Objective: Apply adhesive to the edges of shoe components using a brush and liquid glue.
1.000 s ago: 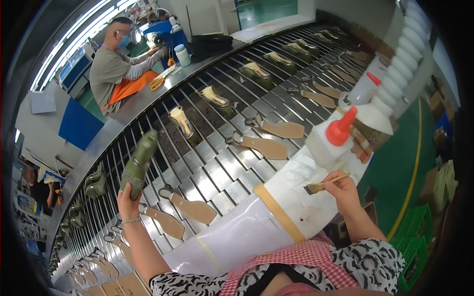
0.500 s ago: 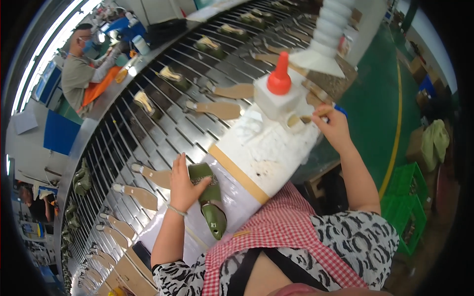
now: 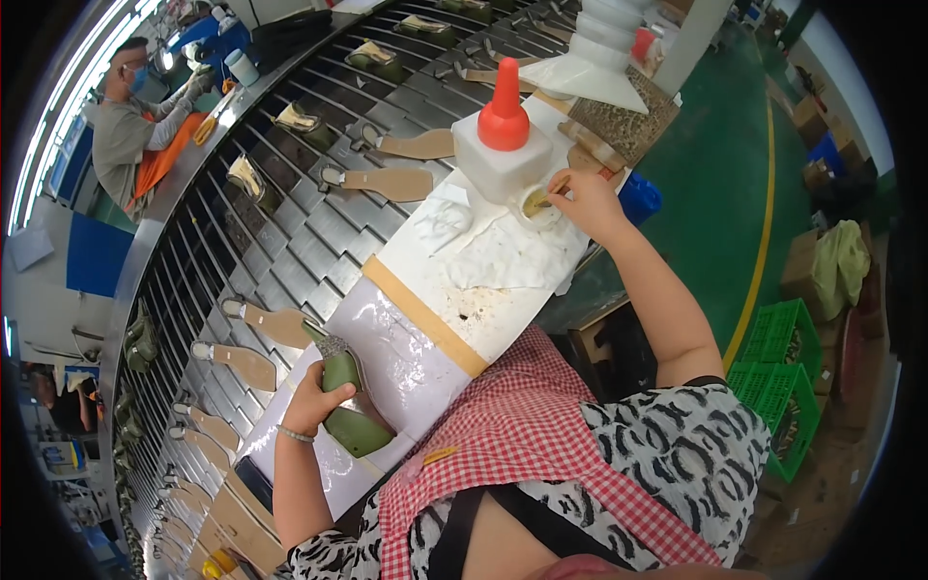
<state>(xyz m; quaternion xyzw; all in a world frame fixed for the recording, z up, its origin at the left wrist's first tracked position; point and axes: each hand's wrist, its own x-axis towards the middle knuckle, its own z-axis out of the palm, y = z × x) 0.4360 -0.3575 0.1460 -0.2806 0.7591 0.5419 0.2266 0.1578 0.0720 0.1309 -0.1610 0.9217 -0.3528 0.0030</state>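
Note:
My left hand (image 3: 314, 398) grips a green shoe (image 3: 354, 422) with a sparkly band, the thumb across its upper. The shoe is tilted over the shiny lilac-covered part of the work board (image 3: 416, 360). At the board's far end, my right hand (image 3: 592, 205) is closed around a thin brownish handle (image 3: 559, 186). Its lower end goes into a small whitish cup (image 3: 536, 205) with yellowish contents, so the tip is hidden. Just left of the cup stands a square white bottle (image 3: 498, 159) with a red cone nozzle (image 3: 506, 111). Crumpled white cloth or paper (image 3: 503, 253) lies in front of it.
A curved slatted conveyor (image 3: 290, 261) runs along the left, carrying tan insoles (image 3: 387, 184) and green shoes (image 3: 375, 60). A white duct hose (image 3: 599, 58) hangs beyond the bottle. Across the conveyor sits a co-worker (image 3: 145, 126). Green crates (image 3: 778, 387) stand at right.
The green shoe has turned and tilted, and my left hand, earlier spread over it, now grips it. My right hand still holds the handle at the cup. The whole view has shifted.

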